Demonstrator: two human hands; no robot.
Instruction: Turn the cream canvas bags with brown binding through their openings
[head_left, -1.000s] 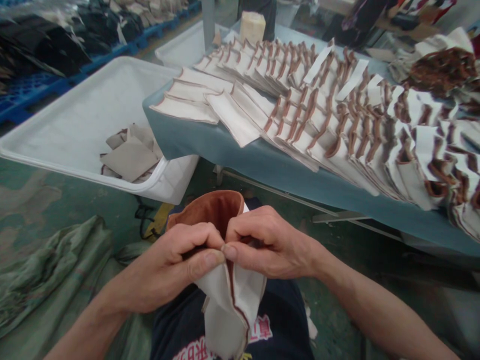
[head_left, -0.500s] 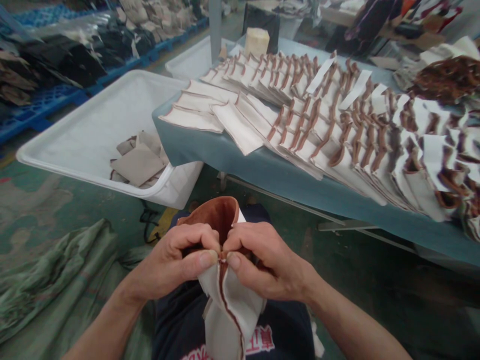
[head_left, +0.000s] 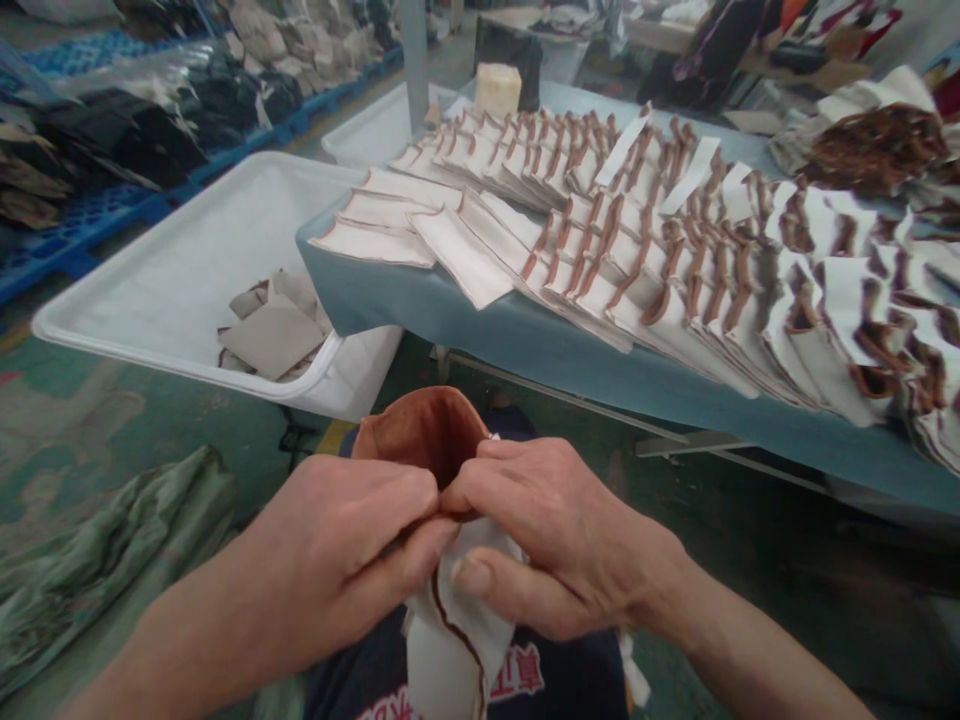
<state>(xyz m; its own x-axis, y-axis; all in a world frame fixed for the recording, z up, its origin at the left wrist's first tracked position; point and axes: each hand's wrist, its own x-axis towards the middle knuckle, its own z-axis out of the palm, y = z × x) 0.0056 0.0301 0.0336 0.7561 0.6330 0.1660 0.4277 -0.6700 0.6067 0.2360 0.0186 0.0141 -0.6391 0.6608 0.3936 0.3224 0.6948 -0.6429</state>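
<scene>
Between my hands is a sewn tube-like piece, off-white outside and brown inside, with a brown seam running down its front. Its rounded brown opening tilts up and away from me. My left hand pinches the near rim beside the seam, thumb and bent fingers pressed together. Touching it from the other side, my right hand has its fingers curled over the same rim, and its thumb lies on the white face. The edge under the fingertips is hidden. The lower end hangs in front of a dark printed garment.
A blue-grey table bears rows of similar white pieces with brown edges. To its left stands a white bin holding grey-beige pieces. Green sacking lies at lower left; blue pallets stand behind.
My left hand has rolled over the rim, its back now turned up. My right thumb has shifted off the seam onto the white face. The view has moved slightly.
</scene>
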